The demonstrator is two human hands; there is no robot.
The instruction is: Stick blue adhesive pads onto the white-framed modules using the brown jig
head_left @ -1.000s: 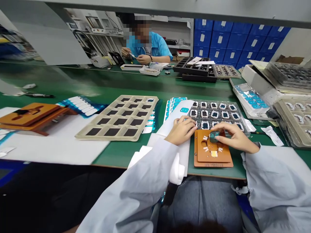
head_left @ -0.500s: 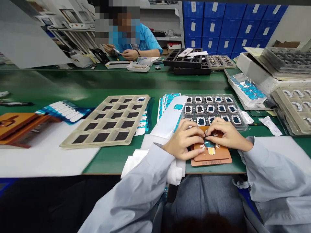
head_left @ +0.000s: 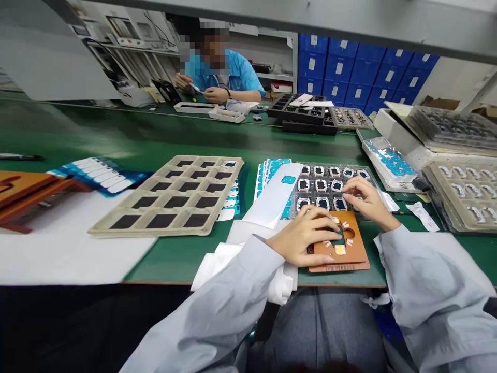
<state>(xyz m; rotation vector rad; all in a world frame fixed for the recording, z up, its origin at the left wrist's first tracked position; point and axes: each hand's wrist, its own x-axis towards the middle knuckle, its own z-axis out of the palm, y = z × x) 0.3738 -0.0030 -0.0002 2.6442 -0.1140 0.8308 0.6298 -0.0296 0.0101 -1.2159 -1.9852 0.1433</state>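
Note:
My left hand (head_left: pixel 308 235) lies with outstretched fingers over an orange jig plate (head_left: pixel 359 255), its fingertips on a small dark square panel (head_left: pixel 338 240) at the plate's middle. Part of that panel is hidden under the fingers. A yellow patch (head_left: pixel 340 249) and small white tabs surround it. My right hand (head_left: pixel 367 202) is above the right side of a clear tray (head_left: pixel 370 171) holding rows of white-rimmed, dark-centred watch-like frames (head_left: pixel 321 185). Its thumb and forefinger are apart, close to one of the frames, and I see nothing between them.
A beige compartment tray (head_left: pixel 171 225) with dark pads lies left of centre. A white sheet with a blue sticker (head_left: pixel 272 202) leans beside the clear tray. Stacked trays (head_left: pixel 458 197) stand at right. Across the bench a person in a blue shirt (head_left: pixel 243 75) handles a small item.
My right hand has left the orange plate and moved up and right over the clear tray. My left hand stays on the plate, fingers flatter. The camera view has shifted slightly.

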